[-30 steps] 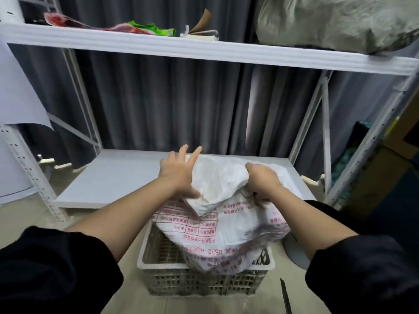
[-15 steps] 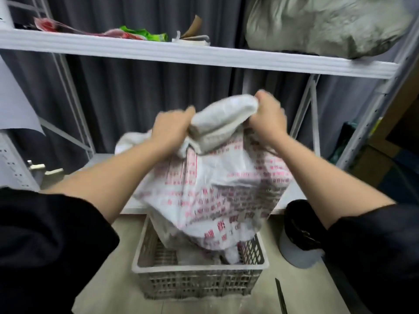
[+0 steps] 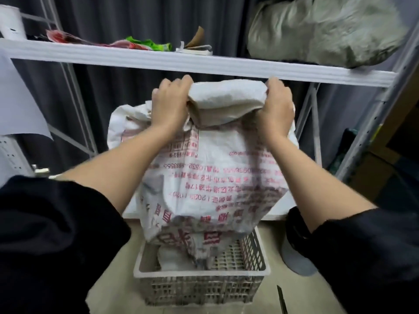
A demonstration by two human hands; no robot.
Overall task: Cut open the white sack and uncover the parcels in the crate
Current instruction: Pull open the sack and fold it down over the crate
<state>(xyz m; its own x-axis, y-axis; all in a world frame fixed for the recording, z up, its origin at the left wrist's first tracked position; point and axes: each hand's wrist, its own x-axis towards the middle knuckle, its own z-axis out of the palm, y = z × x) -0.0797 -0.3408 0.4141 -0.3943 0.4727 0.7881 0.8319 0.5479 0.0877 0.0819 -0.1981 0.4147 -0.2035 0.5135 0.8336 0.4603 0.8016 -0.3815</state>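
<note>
Centre of the frame: white sack [image 3: 213, 177] held up above the crate [image 3: 201, 274], its lower end hanging down inside the rim. Left hand [image 3: 170, 103] and right hand [image 3: 275, 105] both curled tight round the bunched, folded top edge of the sack, one at each end, just under the front lip of the upper shelf [image 3: 90, 54]. Red print across the sack, upside down from this view — Chinese characters in rows, a ruled table near the top left, digit strings that look like "0532" and "2023", the rest too blurred to read. Lower centre, inside the grey lattice crate: a pale parcel [image 3: 172, 257] partly showing under the sack's hem. Lower right on the floor: a dark blade-like tool [image 3: 281, 299], well apart from both hands. Upper right on the shelf — a bulky grey-green bundle [image 3: 322, 30]; upper left, flat red and green packets [image 3: 145, 44], no legible writing.
</note>
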